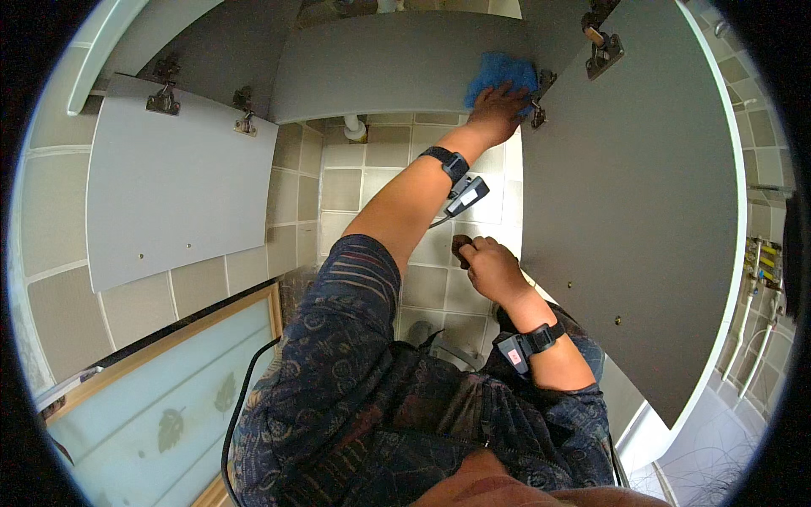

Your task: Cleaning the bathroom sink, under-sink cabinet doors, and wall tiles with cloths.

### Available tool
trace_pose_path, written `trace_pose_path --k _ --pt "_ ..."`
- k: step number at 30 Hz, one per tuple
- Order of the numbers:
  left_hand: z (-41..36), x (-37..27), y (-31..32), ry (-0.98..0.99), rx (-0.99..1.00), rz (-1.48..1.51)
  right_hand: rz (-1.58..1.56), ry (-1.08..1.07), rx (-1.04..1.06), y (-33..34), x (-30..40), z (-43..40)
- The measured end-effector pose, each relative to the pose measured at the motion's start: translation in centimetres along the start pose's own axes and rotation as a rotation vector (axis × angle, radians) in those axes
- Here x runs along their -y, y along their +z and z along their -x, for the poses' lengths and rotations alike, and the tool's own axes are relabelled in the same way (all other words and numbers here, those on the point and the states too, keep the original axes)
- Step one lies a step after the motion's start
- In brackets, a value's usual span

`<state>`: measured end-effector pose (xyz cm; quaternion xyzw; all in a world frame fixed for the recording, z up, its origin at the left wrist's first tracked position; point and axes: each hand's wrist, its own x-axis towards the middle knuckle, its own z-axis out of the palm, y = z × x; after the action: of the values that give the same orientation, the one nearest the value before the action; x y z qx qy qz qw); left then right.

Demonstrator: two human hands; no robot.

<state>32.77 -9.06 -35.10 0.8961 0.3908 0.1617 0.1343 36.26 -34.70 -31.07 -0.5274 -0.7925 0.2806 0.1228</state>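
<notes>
A blue cloth (500,75) lies bunched against the grey cabinet panel (393,70), close to its right end. My left hand (499,113) presses on this cloth with spread fingers, near a metal hinge (538,114). Lower down, my right hand (497,269) is closed around a small dark brown object (461,250), whose kind I cannot tell. Both wrists wear black straps with small devices, and a cable runs from the left one.
An open grey door (633,190) stands at the right, another (184,184) at the left, both on metal hinges. A white pipe (355,127) meets the tiles below the panel. A wood-framed glass door (171,393) is at lower left.
</notes>
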Motion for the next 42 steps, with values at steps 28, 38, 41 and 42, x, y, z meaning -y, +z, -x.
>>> trace_pose_path --k 28,38,41,42 --pt "14.2 16.6 -33.1 -0.391 -0.123 -1.119 0.049 -0.017 0.043 -0.1 1.4 -0.4" --pt "16.0 21.4 -29.0 -0.604 0.403 -1.182 0.068 -0.041 0.086 0.2 2.6 -2.0" --pt "15.0 20.7 -25.4 -0.699 0.512 -1.197 0.071 -0.01 0.095 0.3 1.8 -2.1" --pt "14.2 19.4 -25.9 -0.72 0.331 -1.108 0.073 -0.009 0.101 0.4 1.7 -2.1"
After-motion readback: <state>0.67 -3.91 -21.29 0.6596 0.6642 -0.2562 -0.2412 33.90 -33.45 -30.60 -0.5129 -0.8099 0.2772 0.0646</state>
